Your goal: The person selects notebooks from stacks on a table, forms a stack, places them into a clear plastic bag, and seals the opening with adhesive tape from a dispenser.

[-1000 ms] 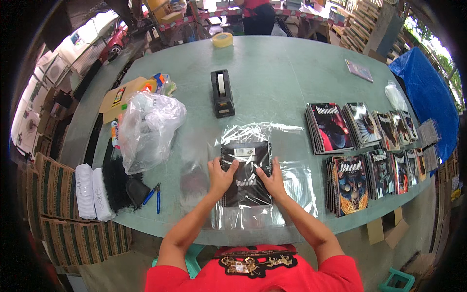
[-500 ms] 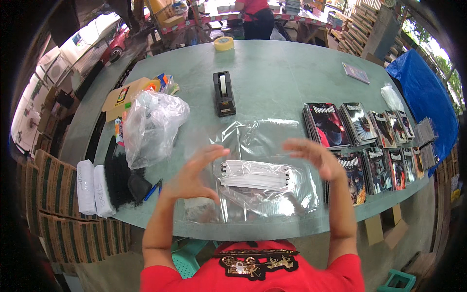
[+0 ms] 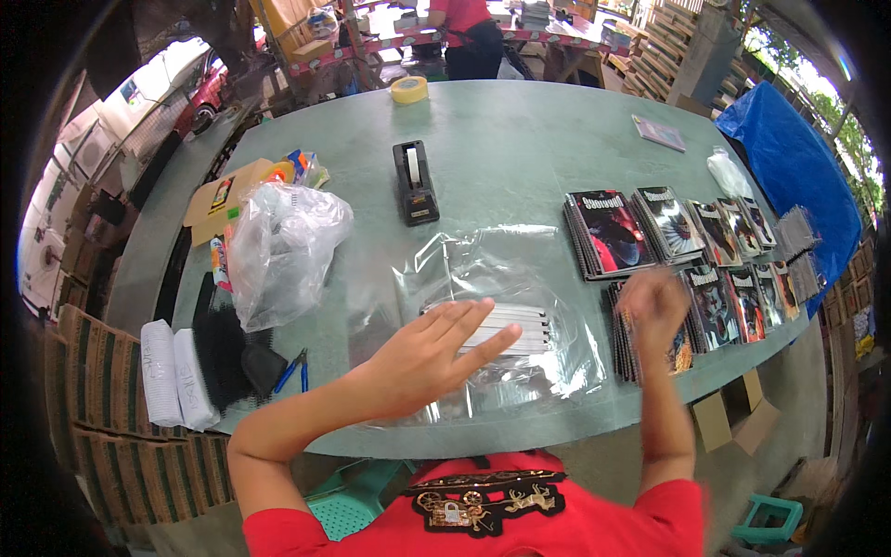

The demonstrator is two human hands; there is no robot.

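Clear plastic sheeting (image 3: 566,362) lies spread on the green table before me. On or inside it rests a white bundle of page edges (image 3: 520,331) with black coil loops at its right end; I cannot tell which. My left hand (image 3: 432,353), fingers stretched and apart, is over the left part of this bundle and hides it. At the right, my right hand (image 3: 655,306) is on or just above the near left stack of spiral notebooks (image 3: 626,348). Its fingers look curled but are blurred and partly hidden, so a grip does not show.
More spiral notebooks (image 3: 608,232) stand in two rows at the right. A black tape dispenser (image 3: 415,186) and yellow tape roll (image 3: 408,90) are farther back. On the left lie a plastic bag (image 3: 288,251), blue-handled pliers (image 3: 293,369) and white rolls (image 3: 162,371). Another person (image 3: 473,42) stands beyond.
Both hands were raised apart on either side of the bundle. My left hand has moved right over it; my right hand has moved right to the near left notebook stack.
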